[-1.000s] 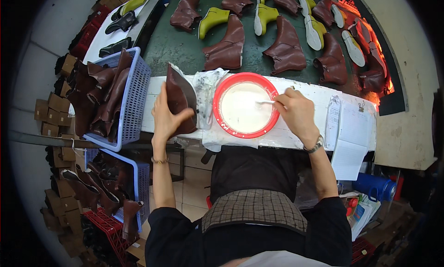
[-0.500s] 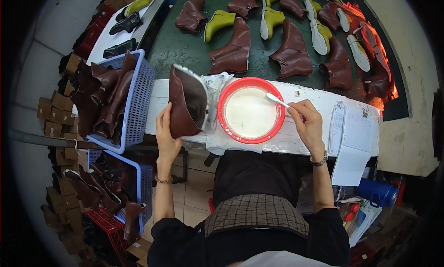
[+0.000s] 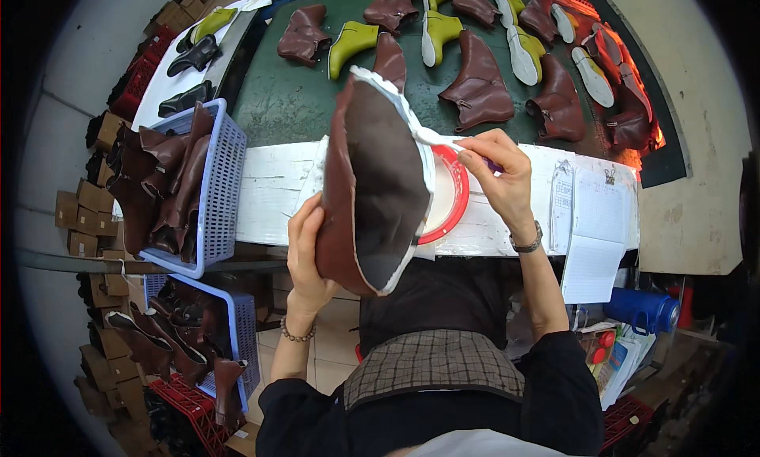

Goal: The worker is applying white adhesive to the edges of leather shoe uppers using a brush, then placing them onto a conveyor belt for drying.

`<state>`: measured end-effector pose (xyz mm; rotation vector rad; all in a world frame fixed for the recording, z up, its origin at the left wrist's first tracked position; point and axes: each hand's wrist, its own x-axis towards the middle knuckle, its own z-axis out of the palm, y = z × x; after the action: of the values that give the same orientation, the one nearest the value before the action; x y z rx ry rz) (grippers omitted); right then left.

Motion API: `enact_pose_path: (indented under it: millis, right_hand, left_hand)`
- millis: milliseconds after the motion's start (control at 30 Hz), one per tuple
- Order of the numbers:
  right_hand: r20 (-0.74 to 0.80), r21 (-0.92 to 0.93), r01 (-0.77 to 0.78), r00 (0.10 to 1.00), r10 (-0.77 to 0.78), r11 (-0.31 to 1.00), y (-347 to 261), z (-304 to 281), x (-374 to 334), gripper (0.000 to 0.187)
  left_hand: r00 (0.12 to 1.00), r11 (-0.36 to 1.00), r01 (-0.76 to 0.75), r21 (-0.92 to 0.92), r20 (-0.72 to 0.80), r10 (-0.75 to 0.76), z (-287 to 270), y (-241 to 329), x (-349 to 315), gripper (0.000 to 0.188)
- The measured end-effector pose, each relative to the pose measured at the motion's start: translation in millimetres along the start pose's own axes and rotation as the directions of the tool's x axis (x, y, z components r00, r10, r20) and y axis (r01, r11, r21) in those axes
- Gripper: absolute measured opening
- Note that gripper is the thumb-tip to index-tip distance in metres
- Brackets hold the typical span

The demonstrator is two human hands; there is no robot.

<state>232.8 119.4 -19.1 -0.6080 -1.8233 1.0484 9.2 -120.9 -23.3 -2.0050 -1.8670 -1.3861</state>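
Note:
My left hand (image 3: 307, 255) grips the outer side of a brown leather boot upper (image 3: 340, 196), its fingers wrapped on the leather. The upper is held up on a tilt, with its dark lining facing me and a wet-looking white coat along its rim. In my right hand (image 3: 503, 172) is a small toothbrush-like brush (image 3: 437, 138), pinched by the handle, its white head against the upper's right rim. Partly hidden behind the upper is a red basin (image 3: 459, 208) of white liquid.
Brown boots (image 3: 477, 85) and lime-green boots (image 3: 354, 44) lie on the green surface (image 3: 261, 101) beyond, with an orange glow at far right. A blue basket (image 3: 226, 184) of brown uppers stands left. An open notebook (image 3: 598, 219) lies right on the white bench (image 3: 265, 192).
The upper has come closer and to the right, now covering much of the basin. My right hand has carried the brush from over the basin to the upper's rim.

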Motion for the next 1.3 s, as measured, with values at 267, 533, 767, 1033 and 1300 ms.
enact_pose_path:
  millis: [267,533,767,1033,1300]
  right_hand:
    - [0.068,-0.016,0.138,0.988,-0.136,0.99,-21,4,-39,0.022]
    - [0.241,-0.12,0.174,0.96,-0.141,0.977,-52,-4,-50,0.023]
    - [0.258,-0.101,-0.084,0.96,0.108,0.991,-47,-7,-42,0.01]
    - [0.408,-0.723,0.376,0.909,-0.082,0.579,26,0,-19,0.014]
    - [0.199,-0.035,0.236,0.954,-0.224,0.971,-18,1,9,0.017]
  left_hand:
    - [0.952,0.987,0.156,0.049,-0.274,-0.136,26,11,25,0.074]
    - [0.904,0.972,-0.098,0.213,-0.39,0.176,34,-22,48,0.063]
    - [0.976,0.918,-0.053,0.393,-0.174,0.131,5,-19,44,0.065]
    - [0.713,0.655,0.555,-0.513,-0.111,-0.692,-59,-79,-54,0.056]
    - [0.584,0.062,0.682,-0.728,0.492,-0.645,-76,-76,-75,0.047]
